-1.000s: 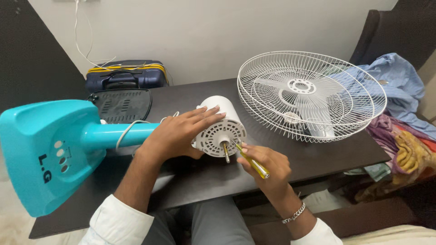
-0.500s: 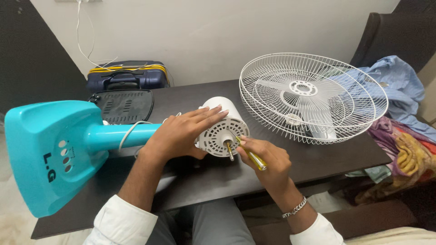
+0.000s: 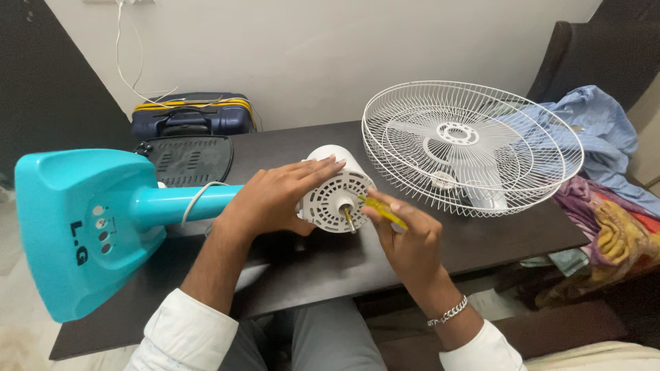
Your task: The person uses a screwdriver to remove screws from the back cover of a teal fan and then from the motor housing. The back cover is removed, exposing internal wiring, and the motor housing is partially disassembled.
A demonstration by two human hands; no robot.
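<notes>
working a screwdriver (image 3: 382, 211) at the fan motor (image 3: 338, 189)
left hand (image 3: 275, 196) lies with fingers spread flat over the motor on the dark table (image 3: 481, 237); right hand (image 3: 411, 237) pinches the screwdriver, tip beside the motor's shaft.

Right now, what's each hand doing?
Left hand: open, palm resting flat on the white fan motor housing.
Right hand: closed around a yellow-handled screwdriver, its tip at the motor face.
</notes>
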